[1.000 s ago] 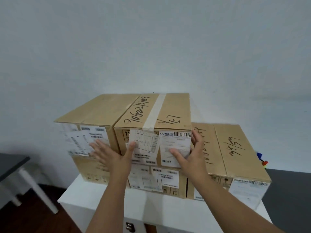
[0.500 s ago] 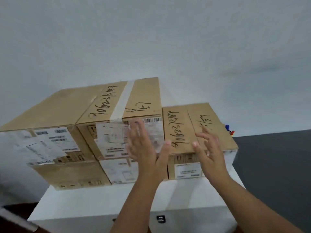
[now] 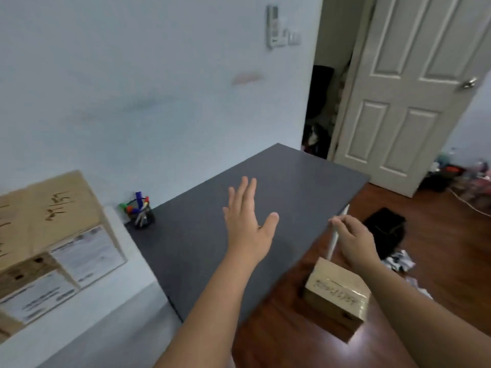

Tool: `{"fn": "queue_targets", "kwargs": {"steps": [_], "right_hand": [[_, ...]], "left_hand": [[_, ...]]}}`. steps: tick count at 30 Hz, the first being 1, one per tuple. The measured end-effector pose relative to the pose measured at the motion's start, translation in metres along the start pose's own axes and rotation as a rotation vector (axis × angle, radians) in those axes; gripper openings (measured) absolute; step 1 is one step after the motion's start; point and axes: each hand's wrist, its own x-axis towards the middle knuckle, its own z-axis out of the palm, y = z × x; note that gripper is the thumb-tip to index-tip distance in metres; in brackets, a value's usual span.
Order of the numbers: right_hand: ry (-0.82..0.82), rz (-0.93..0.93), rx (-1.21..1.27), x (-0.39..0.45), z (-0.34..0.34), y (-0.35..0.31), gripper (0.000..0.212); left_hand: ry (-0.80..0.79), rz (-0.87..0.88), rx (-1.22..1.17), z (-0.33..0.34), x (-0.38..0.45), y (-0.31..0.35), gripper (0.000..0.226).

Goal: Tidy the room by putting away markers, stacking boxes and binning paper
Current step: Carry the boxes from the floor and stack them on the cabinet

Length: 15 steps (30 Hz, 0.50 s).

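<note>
**One box left on the floor**

Nothing gripped. Left hand (image 3: 249, 224) spread flat above the dark table (image 3: 305, 179); right hand (image 3: 354, 241) loosely curled, empty, over the table's white leg (image 3: 335, 236). Below it, a small cardboard box (image 3: 336, 294) on the wood floor, apart from the stacked boxes (image 3: 50, 229) at left. Markers (image 3: 138, 209) already in their cup. Crumpled paper (image 3: 398, 262) beside a black bin (image 3: 384, 229). Risk: knuckles clipping the table edge while stooping.

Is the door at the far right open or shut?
Open. The white door is swung away from its frame, and a dark, cluttered space shows through the gap beside it.
</note>
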Motion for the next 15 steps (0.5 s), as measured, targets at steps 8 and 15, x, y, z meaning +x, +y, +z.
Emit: {"fn": "queue_targets", "kwargs": {"steps": [8, 15], "right_hand": [[-0.023, 0.422, -0.184, 0.033, -0.167, 0.150, 0.017], [-0.110, 0.695, -0.222, 0.071, -0.189, 0.262, 0.031]], "left_hand": [[-0.572, -0.240, -0.357, 0.221, -0.011, 0.076, 0.073], [-0.750, -0.479, -0.181, 0.336, 0.018, 0.012, 0.069]]}}
